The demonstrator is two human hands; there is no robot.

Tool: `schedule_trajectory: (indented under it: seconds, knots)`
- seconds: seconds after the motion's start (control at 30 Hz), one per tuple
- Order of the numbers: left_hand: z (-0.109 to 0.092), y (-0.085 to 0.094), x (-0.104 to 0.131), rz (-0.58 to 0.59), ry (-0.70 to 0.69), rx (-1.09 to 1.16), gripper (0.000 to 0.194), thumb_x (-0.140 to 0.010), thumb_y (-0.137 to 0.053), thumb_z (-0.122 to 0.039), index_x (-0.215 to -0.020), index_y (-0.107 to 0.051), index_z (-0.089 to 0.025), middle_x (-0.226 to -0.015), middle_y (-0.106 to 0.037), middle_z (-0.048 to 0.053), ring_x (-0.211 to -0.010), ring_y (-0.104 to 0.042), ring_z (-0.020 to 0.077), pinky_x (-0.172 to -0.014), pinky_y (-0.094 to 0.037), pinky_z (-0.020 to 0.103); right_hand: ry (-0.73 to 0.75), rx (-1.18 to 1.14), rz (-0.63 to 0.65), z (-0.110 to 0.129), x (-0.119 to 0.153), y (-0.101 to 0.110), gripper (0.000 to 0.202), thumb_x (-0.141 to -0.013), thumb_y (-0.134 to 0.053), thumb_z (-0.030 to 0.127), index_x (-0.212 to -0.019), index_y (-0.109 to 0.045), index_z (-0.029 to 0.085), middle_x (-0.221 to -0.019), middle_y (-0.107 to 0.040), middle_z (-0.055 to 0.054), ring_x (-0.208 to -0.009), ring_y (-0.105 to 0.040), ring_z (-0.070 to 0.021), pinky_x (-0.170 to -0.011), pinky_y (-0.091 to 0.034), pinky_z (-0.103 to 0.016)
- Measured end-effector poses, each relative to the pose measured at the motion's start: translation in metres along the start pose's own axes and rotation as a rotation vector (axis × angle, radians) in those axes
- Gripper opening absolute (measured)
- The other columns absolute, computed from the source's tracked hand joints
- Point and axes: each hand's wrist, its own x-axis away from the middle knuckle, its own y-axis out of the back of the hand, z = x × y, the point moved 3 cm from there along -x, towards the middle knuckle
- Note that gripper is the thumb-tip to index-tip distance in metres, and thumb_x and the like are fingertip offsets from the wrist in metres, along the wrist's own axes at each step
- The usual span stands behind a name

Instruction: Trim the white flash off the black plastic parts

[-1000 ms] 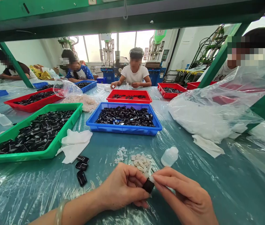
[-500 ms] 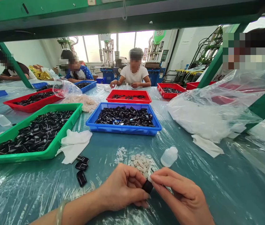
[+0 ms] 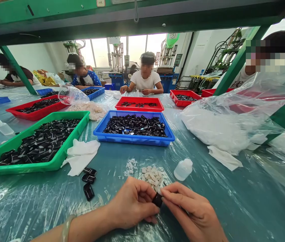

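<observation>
Between the thumb and fingers of my left hand [image 3: 132, 205] is a small black plastic part [image 3: 157, 200]. My right hand [image 3: 195, 210] pinches at its upper end, where a bit of a small whitish piece [image 3: 159, 192] shows; the fingertips hide most of it. Just beyond my hands lies a pile of flat off-white pieces [image 3: 152, 175], with a heap of tiny white bits [image 3: 130, 166] to its left. A translucent squeeze bottle [image 3: 183, 169] leans on its side to the right. Several loose black parts [image 3: 88, 191] rest on the table left of my hands.
A green tray [image 3: 56, 165] and a blue tray [image 3: 133, 138] hold many black parts. White cloths [image 3: 83, 153] lie by the green tray. A large clear bag [image 3: 212, 124] of white material sits at right. A green shelf beam [image 3: 82, 28] spans overhead. Co-workers [image 3: 146, 80] sit across.
Both hands stay together around the black part, which has tilted slightly. The whole view has shifted a little; nothing else has visibly moved.
</observation>
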Motion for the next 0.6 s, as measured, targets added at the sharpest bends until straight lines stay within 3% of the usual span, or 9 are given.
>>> schedule_trajectory:
  seconds: [0.3,0.6]
  knots:
    - [0.0016,0.0018,0.0011,0.005,-0.023,-0.065,0.005,-0.06,-0.065,-0.015,-0.064,-0.063,-0.013,-0.048,-0.058,-0.002,-0.048,-0.058,0.0114,-0.05,-0.046,0.02,0.015,-0.039,0.082,-0.003,-0.0008,-0.0009,0.021,-0.087,-0.052,0.014,-0.095,-0.07,0.022,-0.08,-0.066,-0.004,-0.069,-0.065,-0.0139,-0.061,-0.053,-0.02]
    - [-0.0063,0.0033,0.004,-0.013,-0.008,-0.07,0.003,-0.059,-0.063,-0.013,-0.062,-0.062,-0.013,-0.048,-0.058,-0.002,-0.047,-0.057,0.0105,-0.05,-0.046,0.019,-0.018,-0.116,0.07,-0.0009,-0.0015,-0.0046,0.027,-0.086,-0.053,0.011,-0.103,-0.069,0.026,-0.086,-0.066,-0.003,-0.076,-0.066,-0.0139,-0.067,-0.054,-0.02]
